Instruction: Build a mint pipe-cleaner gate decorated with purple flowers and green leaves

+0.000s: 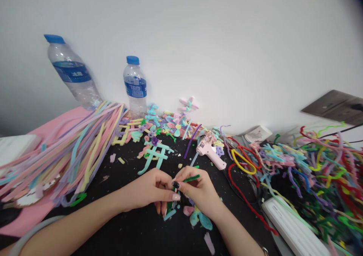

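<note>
Between left grip (150, 191) and right grip (198, 190), pinched a dark green pipe cleaner (192, 178) with fingertips of both, apparently shaping it; probably needed steady holding left, controlled bending right.

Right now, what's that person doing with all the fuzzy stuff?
A person's right hand is holding a green fuzzy stem. The left hand meets it, but its exact grip is partly hidden. Soft pastel petal shapes show just below the right hand. A pink glue gun lies beyond on the black table. Loose pastel stems are piled to the left, with a colorful tangle to the right.
</note>
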Demonstrator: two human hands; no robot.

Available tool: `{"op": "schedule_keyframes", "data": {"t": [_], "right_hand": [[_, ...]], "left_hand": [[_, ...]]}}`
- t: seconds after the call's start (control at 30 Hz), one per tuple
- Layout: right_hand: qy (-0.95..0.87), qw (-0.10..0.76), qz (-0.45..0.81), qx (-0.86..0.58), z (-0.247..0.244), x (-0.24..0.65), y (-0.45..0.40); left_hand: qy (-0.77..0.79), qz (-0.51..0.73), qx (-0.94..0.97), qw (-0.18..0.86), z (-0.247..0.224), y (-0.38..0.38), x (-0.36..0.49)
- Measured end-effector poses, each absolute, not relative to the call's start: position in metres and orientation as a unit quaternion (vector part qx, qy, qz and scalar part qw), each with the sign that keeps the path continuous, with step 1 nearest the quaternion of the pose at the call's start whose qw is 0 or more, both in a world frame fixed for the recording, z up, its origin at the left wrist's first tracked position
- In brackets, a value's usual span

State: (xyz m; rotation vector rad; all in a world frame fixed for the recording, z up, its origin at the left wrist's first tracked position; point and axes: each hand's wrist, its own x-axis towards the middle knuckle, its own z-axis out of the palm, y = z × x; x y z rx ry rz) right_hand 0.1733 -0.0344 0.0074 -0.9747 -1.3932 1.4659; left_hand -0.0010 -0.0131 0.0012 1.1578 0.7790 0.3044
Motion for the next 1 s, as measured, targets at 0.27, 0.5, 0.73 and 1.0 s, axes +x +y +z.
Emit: {"op": "schedule_keyframes", "data": {"t": [0.27,0.5,0.73,1.0], "right_hand": [[-0.6,0.458,0.475,-0.452,0.0115,0.1765,-0.0342],[-0.673,0.406,0.39,-0.48,0.0084,0.1747,-0.0363],[-0.692,0.382,0.383,-0.478,0.0054,0.1758,-0.0339],[-0.699,0.369,0.362,-0.494,0.0054,0.1782,-0.0333]], "left_hand": [[0.361,0.31,0.533,0.699,0.0035,-0.0094,-0.0046],[0.374,0.333,0.556,0.663,0.0043,-0.0088,-0.0045],[0.385,0.329,0.572,0.646,0.0074,-0.0094,-0.0034],[0.444,0.383,0.569,0.576,0.0071,-0.004,-0.0091]]}}
